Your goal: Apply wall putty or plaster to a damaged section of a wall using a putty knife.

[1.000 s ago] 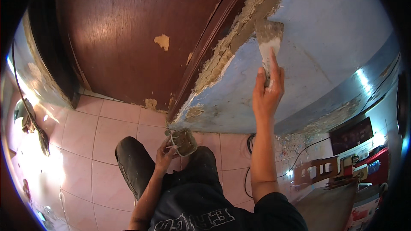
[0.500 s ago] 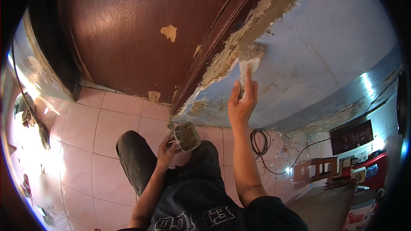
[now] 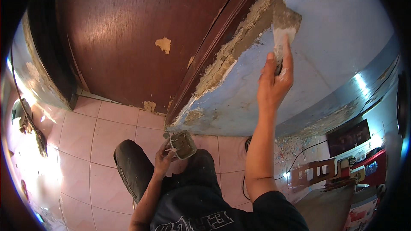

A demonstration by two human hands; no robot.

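Note:
My right hand point(image 3: 276, 81) is closed round the handle of a putty knife point(image 3: 286, 19), one finger stretched along it. The wide, smeared blade lies at the strip of grey-brown filler point(image 3: 252, 32) between the door frame and the blue wall point(image 3: 325, 47). Lower down, that strip is rough, broken plaster point(image 3: 216, 70). My left hand point(image 3: 163, 157) grips the side of a small clear plastic tub point(image 3: 194, 147) above my knees. Grey-brown paste point(image 3: 183, 143) coats the inside of the tub.
A dark red-brown door point(image 3: 124, 30) with chipped patches fills the upper left. Pink tiles point(image 3: 113, 139) cover the floor. A black cable point(image 3: 299, 153) runs on the floor at right, near a brown plastic stool point(image 3: 317, 170). A broom-like brush point(image 3: 39, 139) stands at far left.
My right hand has moved the putty knife up and to the right along the filled strip. The left hand still holds the tub in nearly the same place.

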